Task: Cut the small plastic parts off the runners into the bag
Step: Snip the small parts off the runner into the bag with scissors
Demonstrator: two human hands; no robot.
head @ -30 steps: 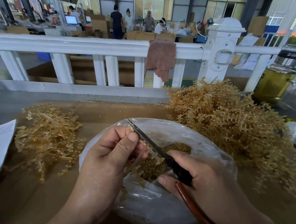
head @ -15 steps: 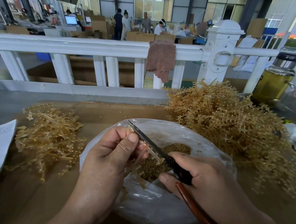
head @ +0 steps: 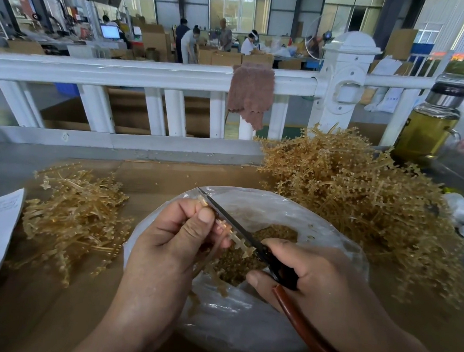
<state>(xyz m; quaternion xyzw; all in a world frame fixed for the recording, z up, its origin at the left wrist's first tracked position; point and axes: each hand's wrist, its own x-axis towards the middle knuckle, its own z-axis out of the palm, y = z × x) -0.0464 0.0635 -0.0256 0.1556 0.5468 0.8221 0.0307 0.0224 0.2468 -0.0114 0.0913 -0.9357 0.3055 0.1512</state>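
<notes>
The runner [head: 236,240] in hand is a thin amber plastic strip with small cross-shaped stubs along it. It looks very light, and stiff enough to hold its line but likely to bend or snap if forced. The left hand [head: 165,253] pinches it between thumb and fingers at its far end, leaving the near stretch free over the bag [head: 242,327]. That seems the right hold: on the bare stem, away from the blades, feeding it on as each part comes off. The parts are tiny and smooth and would probably bounce or scatter, so cutting low over the bag's mouth makes sense.

The right hand [head: 322,286] is curled round the red-brown handles of the scissors [head: 230,219], whose dark blades lie along the runner, their tips to the far left. I cannot tell how wide the blades stand.

By count there is one runner being worked, one pair of scissors and one clear bag, soft and crinkly, in the near middle of the tabletop [head: 184,175]. A mound of cut parts [head: 273,231] lies inside it, far too many to number. There are two heaps of runners. The big tangled heap [head: 355,201] lies at the right, with knobs still on it. The smaller, flatter heap [head: 76,220] at the left looks mostly stripped. Neither can be counted strand by strand.
</notes>
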